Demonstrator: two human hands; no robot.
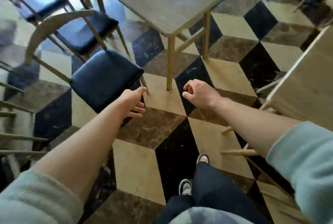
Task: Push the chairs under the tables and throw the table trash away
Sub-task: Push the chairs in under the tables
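Head view: we stand on the patterned floor (140,166) facing the corner of the table (162,1) at the upper centre of the frame. The nearest chair (104,77), at centre left, stands clear of the table, its dark seat angled toward the table leg; we judge it not yet pushed under. A second chair (86,30) behind it, toward the upper left, also stands out from the table. Our left hand (136,102) reaches toward the front corner of the nearest seat, fingers relaxed and extended, gripping nothing; contact with the seat cannot be confirmed. Our right hand (195,93) hangs at centre frame, fingers loosely curled, holding nothing. No trash shows on the visible tabletop, which is blurred. We judge both chairs and any trash disposal still outstanding.
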